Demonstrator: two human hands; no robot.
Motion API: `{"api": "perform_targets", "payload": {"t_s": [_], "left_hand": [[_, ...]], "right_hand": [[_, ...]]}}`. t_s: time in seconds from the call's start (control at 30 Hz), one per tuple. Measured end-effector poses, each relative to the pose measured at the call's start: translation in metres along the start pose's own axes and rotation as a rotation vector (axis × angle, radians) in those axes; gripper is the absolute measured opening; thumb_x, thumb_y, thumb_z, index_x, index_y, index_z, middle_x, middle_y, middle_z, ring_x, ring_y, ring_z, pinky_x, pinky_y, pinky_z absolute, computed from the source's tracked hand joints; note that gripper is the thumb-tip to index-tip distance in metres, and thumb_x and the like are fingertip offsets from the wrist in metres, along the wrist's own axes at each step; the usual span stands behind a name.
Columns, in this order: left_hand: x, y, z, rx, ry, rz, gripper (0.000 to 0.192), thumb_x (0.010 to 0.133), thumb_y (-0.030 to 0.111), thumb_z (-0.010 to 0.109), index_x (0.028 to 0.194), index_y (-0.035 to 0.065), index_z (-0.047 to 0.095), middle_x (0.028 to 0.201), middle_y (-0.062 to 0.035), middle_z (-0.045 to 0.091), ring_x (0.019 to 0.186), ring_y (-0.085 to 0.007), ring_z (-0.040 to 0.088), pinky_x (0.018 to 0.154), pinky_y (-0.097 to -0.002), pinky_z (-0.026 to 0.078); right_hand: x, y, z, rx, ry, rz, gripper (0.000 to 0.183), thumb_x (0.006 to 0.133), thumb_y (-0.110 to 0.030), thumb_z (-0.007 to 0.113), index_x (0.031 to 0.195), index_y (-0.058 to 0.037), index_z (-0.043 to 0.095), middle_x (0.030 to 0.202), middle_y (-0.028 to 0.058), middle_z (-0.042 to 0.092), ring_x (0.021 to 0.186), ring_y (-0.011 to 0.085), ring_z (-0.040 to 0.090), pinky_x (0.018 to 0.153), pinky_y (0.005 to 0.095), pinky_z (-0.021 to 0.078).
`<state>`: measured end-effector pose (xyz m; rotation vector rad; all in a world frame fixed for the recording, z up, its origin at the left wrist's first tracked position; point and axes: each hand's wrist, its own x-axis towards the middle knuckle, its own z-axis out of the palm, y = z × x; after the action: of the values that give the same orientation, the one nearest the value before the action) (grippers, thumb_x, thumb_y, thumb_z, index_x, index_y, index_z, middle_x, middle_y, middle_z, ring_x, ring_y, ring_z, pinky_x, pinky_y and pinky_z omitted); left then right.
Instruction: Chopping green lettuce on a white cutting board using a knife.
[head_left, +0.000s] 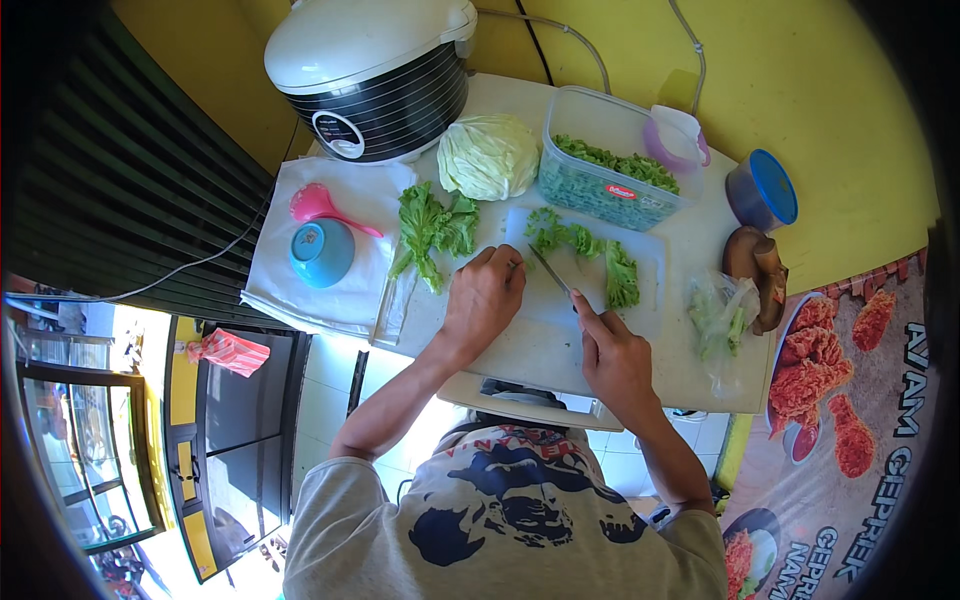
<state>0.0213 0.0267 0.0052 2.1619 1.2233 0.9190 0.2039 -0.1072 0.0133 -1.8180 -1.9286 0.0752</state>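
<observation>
My right hand (619, 356) is closed around the handle of a kitchen knife (551, 271), its blade pointing up and left over a white cutting board (559, 307). At the board's left edge is my left hand (486, 296), fingers curled in. A small bit of green leaf shows at its fingertips; the rest of its grasp is hidden. Curly lettuce pieces (581, 240) lie along the board's far side, with a longer lettuce leaf (621, 276) at the right. Left of the board rests a bunch of lettuce (435, 225) on the table.
Behind the board stand a cabbage (487, 157), a clear plastic container (600, 206) of chopped lettuce, and a rice cooker (375, 82). A blue bowl (322, 251) and pink ladle (337, 210) lie left. At right are a blue-lidded tub (761, 191), a plastic bag (724, 307) with greens, and a brown object (757, 274).
</observation>
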Motion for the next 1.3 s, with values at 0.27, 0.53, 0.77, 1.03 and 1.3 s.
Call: {"api": "perform_targets", "payload": {"t_s": [0.27,0.53,0.77,1.03,1.3], "left_hand": [[0.0,0.001,-0.009,-0.079,0.002,-0.037,0.018,0.092,0.009,0.072,0.107,-0.0009,0.069,0.08,-0.0156,0.068,0.065,-0.0273,0.067,0.061,-0.0388,0.053],[-0.011,-0.003,-0.007,-0.027,0.005,-0.012,0.022,0.088,0.006,0.076,0.109,-0.0004,0.07,0.086,-0.0133,0.067,0.068,-0.0247,0.069,0.064,-0.0373,0.056],[-0.012,-0.003,-0.006,-0.064,-0.006,-0.032,0.022,0.088,0.005,0.076,0.108,-0.0006,0.07,0.085,-0.0132,0.066,0.069,-0.0248,0.069,0.063,-0.0372,0.056],[-0.011,-0.005,-0.004,-0.065,0.007,-0.03,0.028,0.088,0.005,0.076,0.112,-0.0006,0.065,0.083,-0.0128,0.064,0.066,-0.0236,0.065,0.061,-0.0364,0.054],[-0.012,-0.007,-0.005,-0.081,-0.005,-0.05,0.028,0.088,0.007,0.077,0.112,-0.0018,0.064,0.083,-0.0129,0.064,0.067,-0.0231,0.066,0.062,-0.0369,0.053]], "right_hand": [[-0.007,-0.004,0.002,0.064,-0.032,-0.024,0.06,0.09,-0.005,0.066,0.148,-0.0175,0.055,0.076,0.0058,0.059,0.051,0.0235,0.059,0.048,0.0377,0.051],[-0.007,-0.004,-0.001,0.067,-0.051,-0.027,0.061,0.09,-0.005,0.065,0.149,-0.0178,0.054,0.078,0.0058,0.059,0.052,0.0235,0.06,0.048,0.0378,0.0519],[-0.013,-0.003,-0.01,0.012,-0.111,-0.026,0.062,0.09,-0.005,0.065,0.149,-0.0173,0.054,0.079,0.0059,0.059,0.052,0.0239,0.061,0.049,0.038,0.052],[0.013,-0.009,0.003,0.021,-0.106,-0.061,0.063,0.089,-0.005,0.066,0.149,-0.0158,0.054,0.08,0.0071,0.06,0.052,0.0253,0.061,0.05,0.0391,0.0533],[0.004,-0.006,-0.004,0.0,-0.118,-0.058,0.063,0.088,-0.006,0.067,0.149,-0.014,0.054,0.08,0.0081,0.06,0.052,0.0263,0.061,0.05,0.0392,0.0539]]}}
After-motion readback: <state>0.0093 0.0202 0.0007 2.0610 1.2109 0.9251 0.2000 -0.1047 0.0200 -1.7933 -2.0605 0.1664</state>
